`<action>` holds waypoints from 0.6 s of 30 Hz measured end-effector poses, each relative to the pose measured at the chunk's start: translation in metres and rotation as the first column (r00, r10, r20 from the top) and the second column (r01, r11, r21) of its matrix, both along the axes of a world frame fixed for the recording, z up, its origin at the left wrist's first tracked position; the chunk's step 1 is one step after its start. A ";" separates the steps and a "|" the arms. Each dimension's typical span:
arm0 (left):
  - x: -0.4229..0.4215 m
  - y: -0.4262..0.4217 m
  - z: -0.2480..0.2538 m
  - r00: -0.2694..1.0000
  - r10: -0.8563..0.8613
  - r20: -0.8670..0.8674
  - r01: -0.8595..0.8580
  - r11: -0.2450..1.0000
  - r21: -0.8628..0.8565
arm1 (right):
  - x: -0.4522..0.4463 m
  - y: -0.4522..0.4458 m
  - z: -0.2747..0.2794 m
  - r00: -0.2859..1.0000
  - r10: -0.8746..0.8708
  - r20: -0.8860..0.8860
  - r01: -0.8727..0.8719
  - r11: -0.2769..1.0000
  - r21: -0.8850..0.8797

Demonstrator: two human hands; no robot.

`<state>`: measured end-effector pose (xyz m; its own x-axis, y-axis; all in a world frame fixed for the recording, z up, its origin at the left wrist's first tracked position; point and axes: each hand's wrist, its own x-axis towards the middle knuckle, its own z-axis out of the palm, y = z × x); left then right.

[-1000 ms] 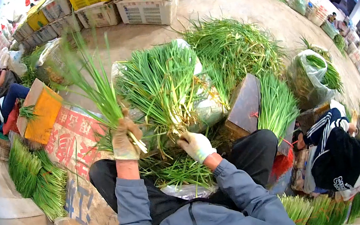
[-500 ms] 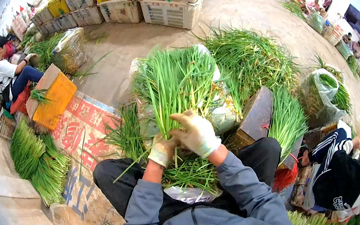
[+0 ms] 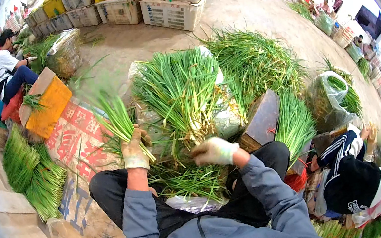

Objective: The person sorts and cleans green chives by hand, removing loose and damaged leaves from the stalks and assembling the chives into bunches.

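Note:
My left hand (image 3: 134, 151), in a pale work glove, is closed round the lower stalks of a small bunch of chives (image 3: 117, 114), whose tops fan up and left, smeared by motion. My gloved right hand (image 3: 215, 151) hangs apart, just below a big heap of chives (image 3: 176, 86). Its fingers are blurred, so I cannot make out whether they hold anything. That heap lies on a plastic-wrapped bale in front of me, pale stalk ends toward me. Loose green leaves (image 3: 188, 183) lie between my knees.
At my right, a dark board (image 3: 261, 117) stands beside bundled chives (image 3: 296, 125); a larger pile (image 3: 256, 62) lies behind. An orange board (image 3: 48, 108) and neat bundles (image 3: 36, 174) are at left. Stacked crates (image 3: 174, 13) stand at the back. People sit on both sides.
My hands were together at the heap's near edge. Now my left hand has moved left with a bunch of chives, and my right hand has separated and lowered slightly. The view has shifted a little.

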<state>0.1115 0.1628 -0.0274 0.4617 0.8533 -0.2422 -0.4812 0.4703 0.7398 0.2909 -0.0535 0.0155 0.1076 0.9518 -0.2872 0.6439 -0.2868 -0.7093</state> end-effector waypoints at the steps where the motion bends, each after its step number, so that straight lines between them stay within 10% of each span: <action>1: -0.001 -0.001 0.002 1.000 -0.002 0.000 0.002 1.000 -0.001 | -0.005 0.000 -0.019 0.971 -0.179 0.157 0.174 0.984 0.042; 4: 0.008 -0.007 0.005 0.998 0.004 -0.063 -0.006 1.000 -0.029 | -0.010 0.027 -0.028 0.732 -0.600 0.323 0.575 0.798 0.178; 10: 0.030 -0.019 0.015 0.988 -0.064 -0.140 0.054 0.996 -0.075 | 0.025 0.099 -0.116 0.635 -0.393 0.665 0.398 0.904 0.154; 14: 0.033 -0.013 0.002 0.983 -0.100 -0.156 0.106 0.994 0.030 | 0.064 0.115 0.007 0.769 -0.619 0.158 0.621 0.782 0.039; 18: 0.045 -0.010 0.001 0.988 -0.091 -0.127 0.094 0.995 0.020 | 0.083 0.107 0.035 0.670 -0.730 -0.132 0.701 0.565 0.436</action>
